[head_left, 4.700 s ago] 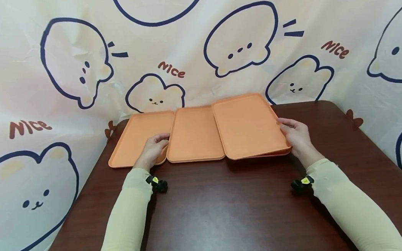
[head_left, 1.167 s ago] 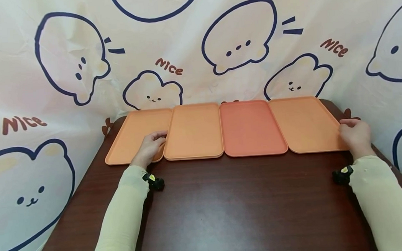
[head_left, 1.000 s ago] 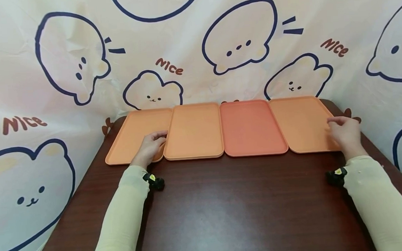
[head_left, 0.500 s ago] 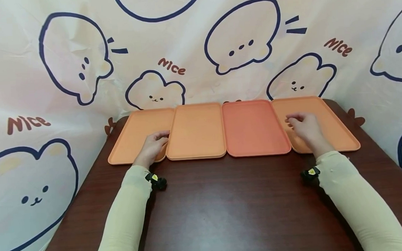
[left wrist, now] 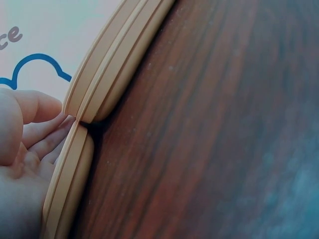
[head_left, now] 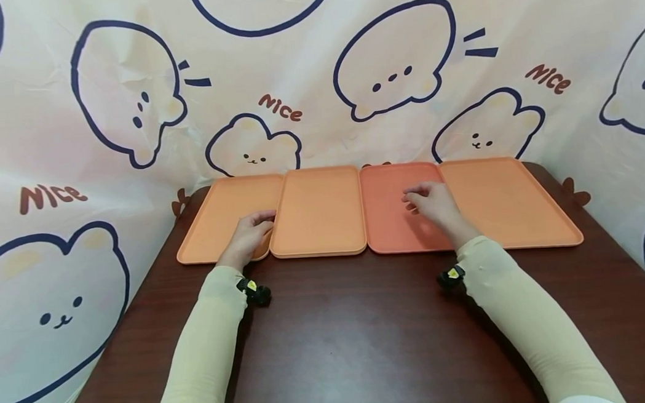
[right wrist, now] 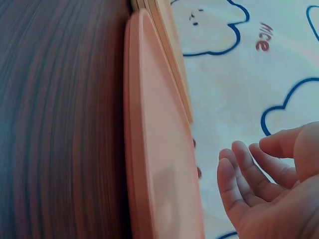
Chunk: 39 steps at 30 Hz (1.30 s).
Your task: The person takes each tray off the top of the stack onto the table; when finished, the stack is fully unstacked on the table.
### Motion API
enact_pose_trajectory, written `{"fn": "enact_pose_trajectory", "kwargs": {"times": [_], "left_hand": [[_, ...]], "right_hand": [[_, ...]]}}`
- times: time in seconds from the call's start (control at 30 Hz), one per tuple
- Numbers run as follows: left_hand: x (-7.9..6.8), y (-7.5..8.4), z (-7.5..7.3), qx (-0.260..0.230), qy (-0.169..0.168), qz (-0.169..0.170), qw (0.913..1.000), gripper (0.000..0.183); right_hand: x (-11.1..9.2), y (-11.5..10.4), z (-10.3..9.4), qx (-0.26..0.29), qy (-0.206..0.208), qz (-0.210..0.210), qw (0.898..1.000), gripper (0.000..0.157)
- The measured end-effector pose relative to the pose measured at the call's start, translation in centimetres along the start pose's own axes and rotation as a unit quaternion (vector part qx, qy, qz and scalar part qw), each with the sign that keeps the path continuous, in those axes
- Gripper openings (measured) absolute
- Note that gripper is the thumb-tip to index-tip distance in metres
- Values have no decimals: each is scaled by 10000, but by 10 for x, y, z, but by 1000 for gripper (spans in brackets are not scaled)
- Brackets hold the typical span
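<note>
Side by side at the table's back lie a left orange tray, an orange tray stack of two layers, a coral-red tray and a right orange tray. Over the left tray, my left hand reaches to the stack's left edge. In the left wrist view, its fingertips touch that edge, without plainly gripping it. My right hand hovers above the coral-red tray. In the right wrist view, its loosely curled fingers hold nothing and stay apart from the tray.
A dark wooden table extends in front of the trays. Behind and around it hangs a pale curtain with cartoon bears. Small dark wrist cameras sit at both cuffs. The right tray's outer edge lies near the table's right side.
Earlier my right hand lifted an orange tray off the coral-red one; it now lies at the far right. That hand has let go and moved left. My left hand has stayed put.
</note>
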State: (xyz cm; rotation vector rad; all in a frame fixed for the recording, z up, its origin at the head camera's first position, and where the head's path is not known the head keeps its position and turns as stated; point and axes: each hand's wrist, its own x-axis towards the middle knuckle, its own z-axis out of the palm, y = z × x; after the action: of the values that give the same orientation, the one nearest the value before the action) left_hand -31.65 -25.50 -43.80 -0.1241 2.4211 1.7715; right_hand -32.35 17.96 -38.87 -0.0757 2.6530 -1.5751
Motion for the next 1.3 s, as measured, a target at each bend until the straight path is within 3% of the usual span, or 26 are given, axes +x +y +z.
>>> {"fn": "enact_pose_trajectory", "kwargs": {"times": [0.23,0.47,0.7,1.1,1.3], "left_hand": [[-1,1,1,44,-30,53,10000,47],[-1,2,2,-6,-27,13,10000,47],[0,2,2,-189,-27,76,9998,47],[0,0,1,-46,10,-71,10000,48],[0,1,3,-57,-3,-72,10000,48]], "right_hand": [[15,-8,32,208,-145,170,9995,36],[25,-13,61,-10,-167,597,9981,30],[31,-14,86,269,-129,508,9983,27],[40,-20,103,-549,192,748,9955,16],[47,-21,106,-694,358,807,9937,33]]}}
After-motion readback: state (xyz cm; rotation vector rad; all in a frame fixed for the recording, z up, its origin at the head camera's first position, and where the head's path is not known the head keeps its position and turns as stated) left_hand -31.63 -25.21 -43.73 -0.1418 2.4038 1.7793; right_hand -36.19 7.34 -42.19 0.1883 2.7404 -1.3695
